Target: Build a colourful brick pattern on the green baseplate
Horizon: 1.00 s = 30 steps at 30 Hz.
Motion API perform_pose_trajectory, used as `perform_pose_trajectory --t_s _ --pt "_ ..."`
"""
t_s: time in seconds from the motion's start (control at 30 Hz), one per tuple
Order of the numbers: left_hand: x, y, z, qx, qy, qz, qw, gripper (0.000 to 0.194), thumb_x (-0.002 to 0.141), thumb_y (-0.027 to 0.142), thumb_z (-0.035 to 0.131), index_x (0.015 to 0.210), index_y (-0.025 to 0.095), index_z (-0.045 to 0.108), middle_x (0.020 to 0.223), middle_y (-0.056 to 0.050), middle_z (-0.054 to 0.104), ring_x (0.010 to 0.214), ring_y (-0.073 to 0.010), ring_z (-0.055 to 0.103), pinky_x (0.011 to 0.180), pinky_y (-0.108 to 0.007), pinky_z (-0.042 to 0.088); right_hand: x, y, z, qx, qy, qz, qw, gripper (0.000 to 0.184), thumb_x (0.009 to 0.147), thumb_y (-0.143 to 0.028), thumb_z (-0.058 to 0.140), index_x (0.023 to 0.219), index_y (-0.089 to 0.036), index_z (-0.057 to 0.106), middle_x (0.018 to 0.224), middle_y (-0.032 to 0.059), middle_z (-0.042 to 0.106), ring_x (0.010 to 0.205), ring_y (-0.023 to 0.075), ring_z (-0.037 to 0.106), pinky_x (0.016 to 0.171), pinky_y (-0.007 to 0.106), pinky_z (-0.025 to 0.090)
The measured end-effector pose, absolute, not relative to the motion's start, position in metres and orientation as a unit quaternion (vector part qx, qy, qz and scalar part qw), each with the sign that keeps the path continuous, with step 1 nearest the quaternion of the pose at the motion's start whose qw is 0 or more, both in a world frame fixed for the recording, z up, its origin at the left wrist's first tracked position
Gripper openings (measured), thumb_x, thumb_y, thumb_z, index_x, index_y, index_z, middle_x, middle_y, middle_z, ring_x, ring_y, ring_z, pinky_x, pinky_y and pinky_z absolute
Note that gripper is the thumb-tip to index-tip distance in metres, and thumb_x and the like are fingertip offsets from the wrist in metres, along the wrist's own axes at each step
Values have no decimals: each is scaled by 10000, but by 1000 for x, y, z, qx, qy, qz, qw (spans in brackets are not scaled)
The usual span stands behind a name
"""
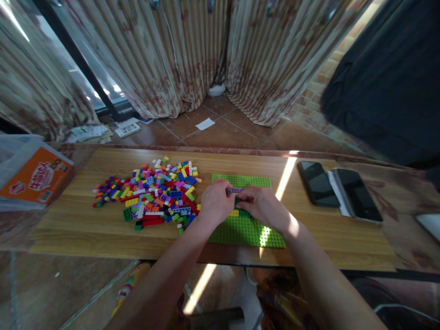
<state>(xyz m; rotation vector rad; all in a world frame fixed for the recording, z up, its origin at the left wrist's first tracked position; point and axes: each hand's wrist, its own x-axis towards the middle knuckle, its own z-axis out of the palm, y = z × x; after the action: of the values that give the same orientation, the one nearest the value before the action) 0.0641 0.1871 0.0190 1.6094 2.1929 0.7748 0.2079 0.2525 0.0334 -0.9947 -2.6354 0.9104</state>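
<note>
My left hand (216, 200) and my right hand (260, 206) meet over a bright green studded baseplate (244, 233). Between their fingertips is a narrow purplish-grey building brick (235, 190), and the left fingers are closed on its left end. The right fingers are pinched together at its right end, beside a dark green brick (237, 200); the fingers partly hide what they grip. Just below the fingertips a yellow brick (234, 213) sits on the baseplate. Whether the purplish brick is attached to the bricks under it cannot be seen.
Left of the baseplate, a pile of mixed-colour bricks (154, 192) spreads over the wooden table (103, 238). Two dark phones (318, 183) (357, 195) lie at the right with something white between them. A plastic tub with an orange label (37, 176) stands far left.
</note>
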Motion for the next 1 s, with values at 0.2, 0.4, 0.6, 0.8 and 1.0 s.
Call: perform_pose_trajectory --t_s 0.2,0.4,0.6,0.8,1.0 --pt "64 185 11 576 751 293 134 50 793 179 581 831 182 613 898 -54 618 854 -203 600 770 -327 489 206 249 34 -354 -879 306 91 136 767 -159 660 844 -233 744 813 6 717 747 162 630 697 258 446" --pt "58 182 15 594 722 304 182 127 779 203 603 902 175 615 932 -54 613 894 -201 596 802 -329 499 207 249 33 -350 -878 315 83 139 782 -207 636 873 -244 733 787 -6 721 725 166 642 663 260 456" --pt "57 181 17 583 724 302 212 248 691 222 695 925 172 632 952 -51 613 885 -209 599 820 -343 509 213 256 24 -341 -862 363 97 185 759 -268 640 919 -245 730 729 -14 699 640 151 627 584 250 463" --pt "59 181 13 590 719 306 205 285 704 230 695 977 174 636 998 -68 619 942 -230 601 867 -367 506 217 262 17 -336 -855 386 84 235 779 -282 615 985 -243 719 782 -2 726 672 172 659 621 283 503" --pt "59 177 8 601 706 323 191 276 725 253 684 985 177 636 995 -73 623 965 -234 600 883 -372 501 218 265 17 -343 -831 427 97 264 778 -304 638 1024 -254 718 852 -1 759 754 197 704 671 287 543"
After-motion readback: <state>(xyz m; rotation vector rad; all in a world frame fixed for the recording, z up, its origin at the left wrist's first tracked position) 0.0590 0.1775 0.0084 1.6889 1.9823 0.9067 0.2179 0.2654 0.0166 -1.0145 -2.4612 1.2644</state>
